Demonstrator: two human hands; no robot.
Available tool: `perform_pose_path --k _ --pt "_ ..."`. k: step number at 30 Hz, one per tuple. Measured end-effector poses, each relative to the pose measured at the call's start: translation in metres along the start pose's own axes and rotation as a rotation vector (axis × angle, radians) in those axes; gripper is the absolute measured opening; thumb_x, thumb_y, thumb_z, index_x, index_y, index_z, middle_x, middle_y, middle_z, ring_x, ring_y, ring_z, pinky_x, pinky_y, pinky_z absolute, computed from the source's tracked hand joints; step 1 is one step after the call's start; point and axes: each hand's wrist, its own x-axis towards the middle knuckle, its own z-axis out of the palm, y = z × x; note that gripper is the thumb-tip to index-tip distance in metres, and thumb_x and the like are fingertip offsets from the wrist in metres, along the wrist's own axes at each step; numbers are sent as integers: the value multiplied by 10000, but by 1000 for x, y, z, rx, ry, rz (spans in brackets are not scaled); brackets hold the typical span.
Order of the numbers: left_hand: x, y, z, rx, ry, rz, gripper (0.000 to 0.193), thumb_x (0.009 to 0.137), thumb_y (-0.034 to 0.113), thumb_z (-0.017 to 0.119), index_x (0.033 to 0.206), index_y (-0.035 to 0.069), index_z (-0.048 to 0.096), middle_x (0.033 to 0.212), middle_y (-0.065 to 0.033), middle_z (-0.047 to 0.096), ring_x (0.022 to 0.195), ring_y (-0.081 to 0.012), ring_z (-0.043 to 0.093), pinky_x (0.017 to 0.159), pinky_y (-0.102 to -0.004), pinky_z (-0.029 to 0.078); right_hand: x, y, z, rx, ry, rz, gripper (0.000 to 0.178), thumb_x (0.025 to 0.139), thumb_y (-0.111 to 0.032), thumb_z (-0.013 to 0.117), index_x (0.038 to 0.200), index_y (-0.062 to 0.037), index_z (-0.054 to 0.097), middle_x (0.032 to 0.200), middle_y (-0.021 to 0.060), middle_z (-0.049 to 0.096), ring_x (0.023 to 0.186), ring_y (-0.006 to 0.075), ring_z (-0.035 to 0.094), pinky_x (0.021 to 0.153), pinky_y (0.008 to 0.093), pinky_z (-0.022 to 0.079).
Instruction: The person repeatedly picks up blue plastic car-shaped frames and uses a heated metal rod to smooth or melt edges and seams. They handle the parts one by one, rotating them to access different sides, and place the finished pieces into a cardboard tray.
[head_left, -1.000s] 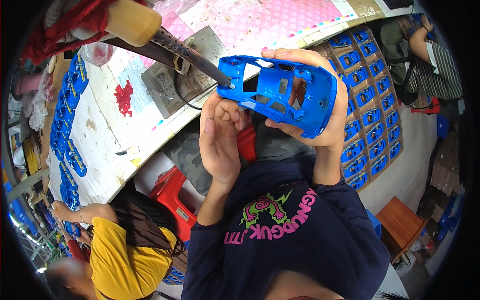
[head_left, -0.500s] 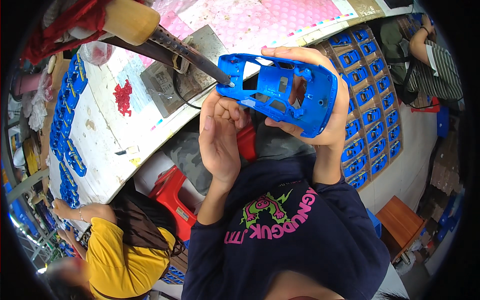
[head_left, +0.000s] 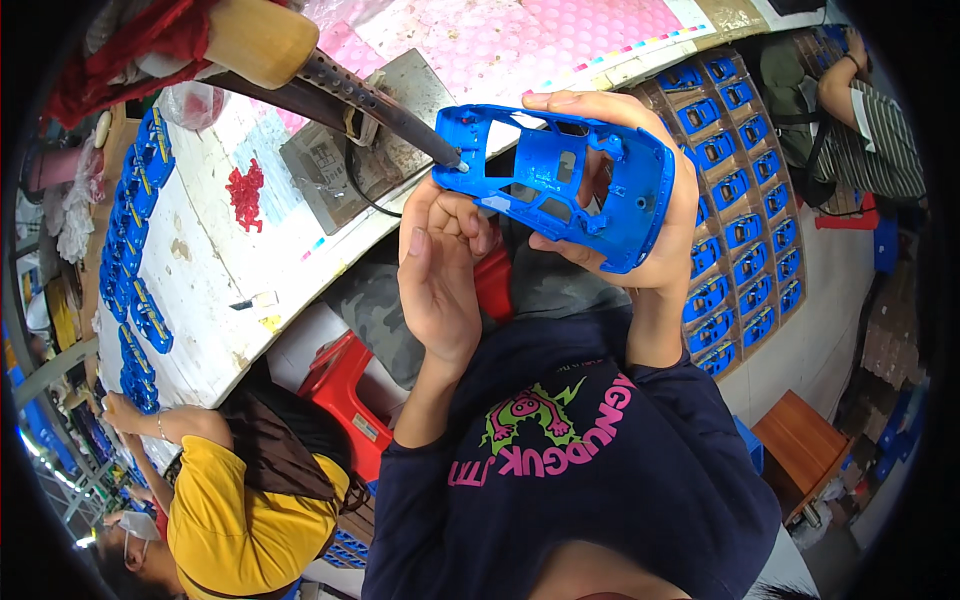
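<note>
A blue plastic toy car body (head_left: 540,165) is held up in front of me, its hollow inside facing up. My right hand (head_left: 672,205) grips its wide end, thumb below and fingers above. My left hand (head_left: 440,275) is under the narrow end, fingers curled in and the index finger reaching behind the corner; that fingertip is hidden. A soldering iron (head_left: 390,110) with a wooden handle slants in from the upper left, and its tip meets the narrow-end corner of the car body. Neither hand holds the iron.
Small red parts (head_left: 245,195) and a metal plate (head_left: 325,170) lie on the white table (head_left: 200,290). Blue car parts (head_left: 130,250) line its left edge. At right stands a divided cardboard tray (head_left: 735,210) of blue car bodies. A co-worker in yellow (head_left: 245,510) sits at left; another person is upper right.
My hands, the car body and the iron hold almost the same place. The co-worker in yellow has shifted head and hand slightly at the left.
</note>
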Motion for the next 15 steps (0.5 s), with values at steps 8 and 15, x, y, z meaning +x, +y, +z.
perform_pose_path --k 8,15 --pt "1 1 0 -5 17 -6 557 850 370 304 1176 -81 336 913 -75 480 777 -120 401 704 -238 306 0 -1 1 -1 10 26 655 520 -172 785 1059 48 486 1031 188 547 958 246 536 792 294 423" --pt "0 3 2 16 15 -5 565 849 369 294 1186 -82 328 944 -88 485 784 -123 407 698 -240 309 1 0 1 -27 11 -22 648 519 -189 784 1051 42 494 1023 183 552 953 245 538 789 299 422"
